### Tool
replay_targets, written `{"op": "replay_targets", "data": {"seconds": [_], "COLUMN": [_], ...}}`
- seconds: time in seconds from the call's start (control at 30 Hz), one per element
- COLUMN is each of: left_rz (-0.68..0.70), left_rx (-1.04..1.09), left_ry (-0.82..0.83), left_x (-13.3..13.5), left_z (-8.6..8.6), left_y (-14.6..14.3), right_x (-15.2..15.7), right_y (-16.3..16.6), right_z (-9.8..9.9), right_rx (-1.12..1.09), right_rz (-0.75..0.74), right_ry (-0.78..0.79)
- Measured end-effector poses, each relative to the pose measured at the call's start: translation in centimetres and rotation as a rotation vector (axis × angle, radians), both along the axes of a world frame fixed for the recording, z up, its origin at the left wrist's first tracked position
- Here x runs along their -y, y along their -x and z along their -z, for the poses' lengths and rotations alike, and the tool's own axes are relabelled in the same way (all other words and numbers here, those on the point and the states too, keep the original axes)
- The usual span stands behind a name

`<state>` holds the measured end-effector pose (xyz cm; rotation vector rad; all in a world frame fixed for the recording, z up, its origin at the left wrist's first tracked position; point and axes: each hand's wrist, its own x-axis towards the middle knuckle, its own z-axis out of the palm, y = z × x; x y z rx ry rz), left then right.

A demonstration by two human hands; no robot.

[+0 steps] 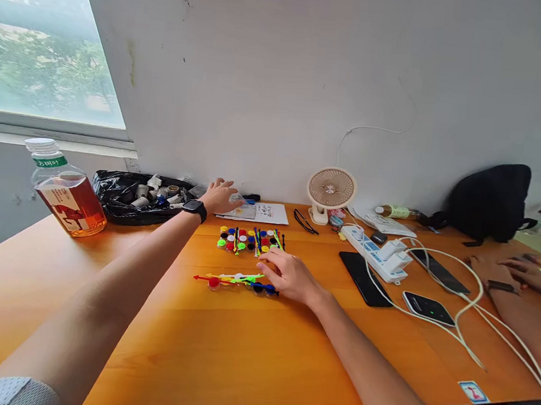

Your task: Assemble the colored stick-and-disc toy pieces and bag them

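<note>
My left hand (219,196), with a black watch on its wrist, reaches to the back of the table. Its fingers are spread over a clear plastic item (239,200), and whether they touch it I cannot tell. My right hand (291,277) hovers loosely bent at the right end of a front row of coloured plastic arrows (238,279). Thumb and fingers are apart with nothing visible between them. Small round pots with coloured lids, including a red one (213,283), lie among these arrows. Behind them is a group of more coloured round pieces (242,238) and arrows, laid out in rows.
At left stand a tea bottle (70,201) and a black plastic bag (120,203) holding rolls. A printed sheet (272,213), small fan (331,189), glasses (306,222), power strip (376,255), phone (364,278) and looping white cables lie rightward. Another person's arms (525,306) rest at far right.
</note>
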<state>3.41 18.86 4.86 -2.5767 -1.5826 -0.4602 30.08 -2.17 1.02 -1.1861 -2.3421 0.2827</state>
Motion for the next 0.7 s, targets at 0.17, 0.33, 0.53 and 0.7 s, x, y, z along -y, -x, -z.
{"op": "replay_targets", "data": {"seconds": [0.17, 0.33, 0.53, 0.7], "left_rz": [0.052, 0.093, 0.234, 0.429], "left_rx": [0.179, 0.662, 1.064, 1.037], "left_ry": [-0.143, -0.417, -0.086, 0.188], "left_x": [0.0, 3.8, 12.5, 16.9], "left_z": [-0.2, -5.0, -9.8, -10.9], "left_y": [0.0, 1.6, 4.3, 4.2], "right_x": [0.1, 0.1, 0.7, 0.6], "right_y": [-0.1, -0.1, 1.2, 2.7], "right_z": [0.0, -0.2, -4.8, -11.9], "right_rx": [0.024, -0.031, -0.408, -0.483], "right_rz": [-0.004, -0.039, -0.056, 0.014], "right_ry": [-0.014, -0.015, -0.035, -0.077]}}
